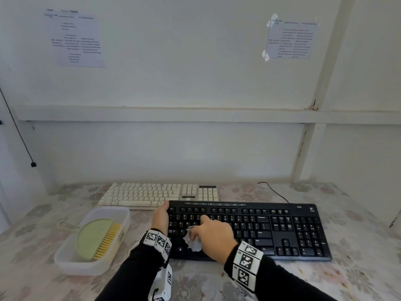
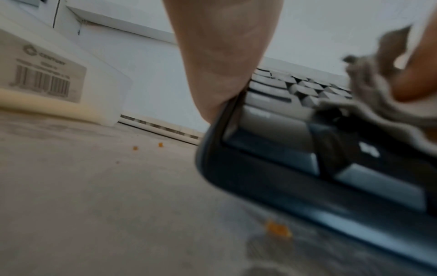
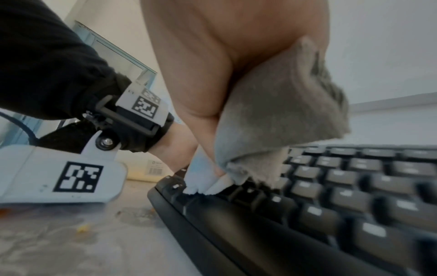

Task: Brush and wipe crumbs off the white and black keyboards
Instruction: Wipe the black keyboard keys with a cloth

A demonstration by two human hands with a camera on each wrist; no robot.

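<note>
The black keyboard (image 1: 249, 229) lies in front of me, with the white keyboard (image 1: 158, 195) behind it to the left. My left hand (image 1: 160, 216) grips the black keyboard's left edge, thumb at its top-left corner; its palm (image 2: 222, 56) lies against that edge (image 2: 283, 168). My right hand (image 1: 213, 233) holds a crumpled grey-white cloth (image 1: 194, 240) and presses it on the left-hand keys, index finger stretched toward the number row. In the right wrist view the cloth (image 3: 279, 115) hangs from the hand (image 3: 224, 56) onto the keys (image 3: 307, 214).
A clear plastic tub (image 1: 65, 255) left of the black keyboard holds a green brush with yellow bristles (image 1: 97, 240). Orange crumbs (image 2: 278, 228) lie on the floral tablecloth by the keyboard's near-left corner. A black cable (image 1: 273, 190) runs behind the keyboard toward the wall.
</note>
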